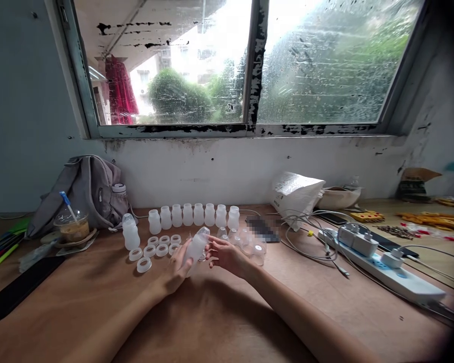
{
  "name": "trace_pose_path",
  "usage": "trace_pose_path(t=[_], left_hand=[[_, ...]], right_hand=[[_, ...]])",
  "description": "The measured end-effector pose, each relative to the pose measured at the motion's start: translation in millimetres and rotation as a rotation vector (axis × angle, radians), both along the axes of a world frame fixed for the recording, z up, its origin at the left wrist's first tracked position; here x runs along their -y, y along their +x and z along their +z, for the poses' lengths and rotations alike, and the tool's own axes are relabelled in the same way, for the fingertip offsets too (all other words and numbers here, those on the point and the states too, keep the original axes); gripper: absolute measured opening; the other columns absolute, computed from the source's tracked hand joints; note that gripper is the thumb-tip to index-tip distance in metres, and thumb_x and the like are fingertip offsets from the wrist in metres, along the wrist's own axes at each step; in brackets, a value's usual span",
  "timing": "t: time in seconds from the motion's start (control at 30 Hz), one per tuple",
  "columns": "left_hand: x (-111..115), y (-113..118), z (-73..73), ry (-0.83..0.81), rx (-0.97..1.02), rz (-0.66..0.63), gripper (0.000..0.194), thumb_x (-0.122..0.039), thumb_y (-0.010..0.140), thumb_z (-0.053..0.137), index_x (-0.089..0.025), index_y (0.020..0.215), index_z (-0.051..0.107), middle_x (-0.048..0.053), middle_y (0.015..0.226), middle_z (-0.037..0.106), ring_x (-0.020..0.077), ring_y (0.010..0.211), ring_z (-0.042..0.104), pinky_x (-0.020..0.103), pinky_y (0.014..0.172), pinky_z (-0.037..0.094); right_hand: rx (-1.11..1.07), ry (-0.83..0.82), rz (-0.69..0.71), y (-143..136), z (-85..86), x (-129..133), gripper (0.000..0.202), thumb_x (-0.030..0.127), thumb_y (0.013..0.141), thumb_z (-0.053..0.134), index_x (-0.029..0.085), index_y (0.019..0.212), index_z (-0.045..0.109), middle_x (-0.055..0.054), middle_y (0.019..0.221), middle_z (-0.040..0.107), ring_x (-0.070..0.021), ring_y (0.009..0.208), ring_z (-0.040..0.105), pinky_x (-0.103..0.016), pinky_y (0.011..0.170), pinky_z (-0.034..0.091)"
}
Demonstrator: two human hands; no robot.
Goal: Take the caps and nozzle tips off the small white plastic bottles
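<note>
Pinching the tilted bottle [195, 248] in our left hand [177, 265] | we held our right hand [230, 258] loosely spread beside its top | rings [144, 269] lay left of the left hand | we seemed mid-capping; the next move needed steady support

2 bare forearms [136, 307] angled inward, left grip [178, 267] curled, right grip [229, 258] open beside, fingers [214, 248] loosely bent
</note>
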State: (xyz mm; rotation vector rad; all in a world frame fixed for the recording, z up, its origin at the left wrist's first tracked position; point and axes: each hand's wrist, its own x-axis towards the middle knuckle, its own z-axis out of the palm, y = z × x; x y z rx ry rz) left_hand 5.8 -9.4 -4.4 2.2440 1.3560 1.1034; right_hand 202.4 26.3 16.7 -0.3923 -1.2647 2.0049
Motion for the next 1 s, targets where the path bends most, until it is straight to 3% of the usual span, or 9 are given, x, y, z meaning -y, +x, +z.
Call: trace_pose_path(t=[0.13, 0.4, 0.57, 0.63, 0.77, 0.9, 1.0], left_hand=[[2, 4, -3.0, -0.054, 0.050, -0.057, 0.048, -0.033, 0.082, 0.042, -0.021, 0.127, 0.029, 0.010, 0.121, 0.046, 0.0218, 0.113, 0.042, 0.036, 0.092, 0.038], [-3, 4, -8.1, -0.106, 0.149, -0.061, 0.047, -0.037, 0.071, 0.057, -0.024, 0.111, 0.034, 0.006, 0.102, 0.052, 0.0174, 0.082, 0.056, 0.031, 0.069, 0.050], [-4, 3, -9.2, 0.018, 0.114, 0.035, 0.057, -0.039, 0.064, 0.063, -0.023, 0.110, 0.034, 0.007, 0.105, 0.050, 0.0202, 0.087, 0.054, 0.036, 0.073, 0.047], [-3, 3, 1.5, 0.093, 0.134, 0.068, 0.057, -0.040, 0.067, 0.061, -0.023, 0.113, 0.032, 0.009, 0.112, 0.046, 0.0212, 0.095, 0.050, 0.037, 0.079, 0.044], [-8, 2, 36.9, 0.201, 0.153, 0.079, 0.044, -0.037, 0.077, 0.050, -0.023, 0.116, 0.035, 0.007, 0.111, 0.048, 0.0193, 0.098, 0.048, 0.035, 0.083, 0.041], [-22, -1, 69.3, 0.165, -0.078, -0.083, 0.030, -0.038, 0.075, 0.051, -0.020, 0.100, 0.053, 0.005, 0.089, 0.059, 0.0180, 0.085, 0.053, 0.032, 0.077, 0.043], [-32, -11, 93.0, 0.143, -0.207, -0.082, 0.028, -0.040, 0.074, 0.050, -0.019, 0.090, 0.059, 0.004, 0.085, 0.061, 0.0182, 0.083, 0.054, 0.031, 0.076, 0.043]], right_hand=[[-0.019, -0.008, 0.003, 2, 0.3, -3, 0.035, 0.023, 0.074, 0.058, 0.021, 0.108, 0.052, -0.002, 0.083, 0.054, -0.0113, 0.071, 0.053, -0.026, 0.062, 0.042], [0.027, -0.041, 0.007, 1, -4.9, -5, 0.030, 0.022, 0.073, 0.057, 0.018, 0.102, 0.055, -0.003, 0.081, 0.056, -0.0112, 0.065, 0.053, -0.026, 0.060, 0.042], [0.075, -0.062, -0.006, 0, -10.6, -7, 0.028, 0.022, 0.073, 0.055, 0.017, 0.100, 0.056, -0.003, 0.078, 0.057, -0.0111, 0.062, 0.053, -0.026, 0.057, 0.042], [0.079, -0.064, -0.017, 1, -13.3, -8, 0.028, 0.023, 0.073, 0.055, 0.017, 0.100, 0.055, -0.002, 0.077, 0.057, -0.0110, 0.060, 0.053, -0.026, 0.056, 0.042], [0.087, -0.066, -0.023, 3, -16.4, -9, 0.027, 0.024, 0.073, 0.054, 0.017, 0.099, 0.055, -0.002, 0.076, 0.056, -0.0104, 0.059, 0.053, -0.025, 0.055, 0.042], [0.117, -0.069, -0.032, 5, -15.1, -8, 0.026, 0.024, 0.073, 0.054, 0.017, 0.098, 0.056, -0.001, 0.075, 0.056, -0.0100, 0.058, 0.052, -0.025, 0.056, 0.043], [0.145, -0.070, -0.046, 6, -13.6, -7, 0.027, 0.025, 0.072, 0.055, 0.018, 0.098, 0.055, -0.001, 0.074, 0.056, -0.0098, 0.057, 0.052, -0.025, 0.056, 0.043]])
